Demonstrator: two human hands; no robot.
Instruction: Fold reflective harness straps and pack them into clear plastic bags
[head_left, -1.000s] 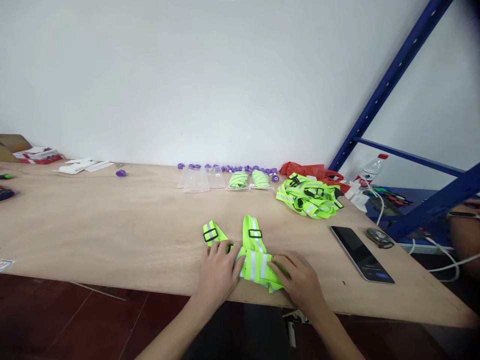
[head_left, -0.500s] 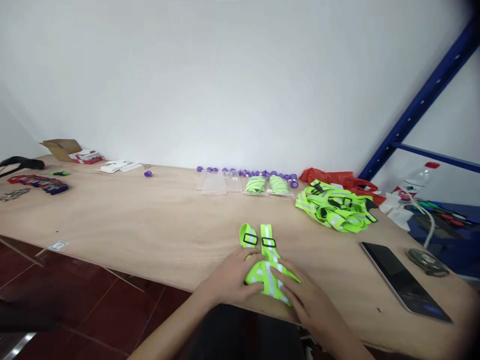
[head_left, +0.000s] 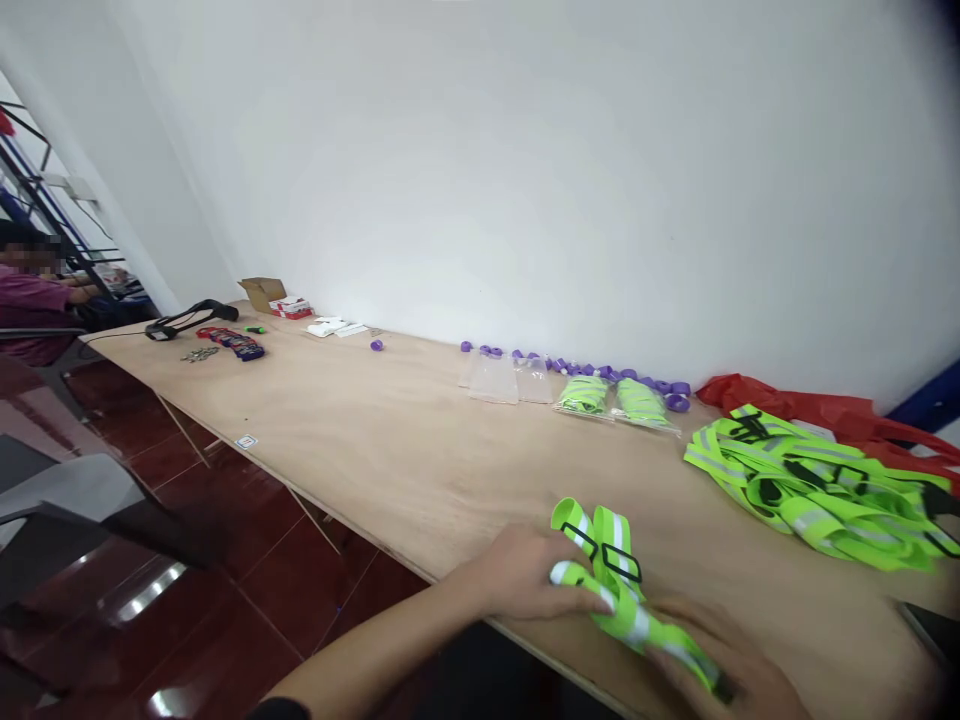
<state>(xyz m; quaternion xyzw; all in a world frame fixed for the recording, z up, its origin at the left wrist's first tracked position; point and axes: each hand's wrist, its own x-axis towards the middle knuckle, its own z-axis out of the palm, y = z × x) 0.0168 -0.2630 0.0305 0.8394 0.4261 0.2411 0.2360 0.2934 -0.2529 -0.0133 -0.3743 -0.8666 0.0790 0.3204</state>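
Near the table's front edge lies a neon-green reflective strap (head_left: 621, 535) with silver stripes and black slide buckles, partly folded. My left hand (head_left: 534, 575) is closed on the folded part of it, thumb on top. My right hand (head_left: 724, 655), blurred, grips the strap's other end at the lower right, where a dark piece shows by the fingers. Two buckled loops stick out beyond my hands. To the right is a heap of the same green straps (head_left: 817, 490).
Clear bags (head_left: 495, 380) and two bagged green straps (head_left: 585, 395) lie by the wall beside several purple rolls (head_left: 607, 373). Red plastic (head_left: 795, 400) is behind the heap. Farther left are a cardboard box (head_left: 262, 293) and a black headset-like thing (head_left: 191, 318). A person (head_left: 34, 290) sits far left.
My view has swung left, bringing a seated person and a chair into sight. My hands have gone from lying over the strap to gripping it, and its near part is folded and lifted.
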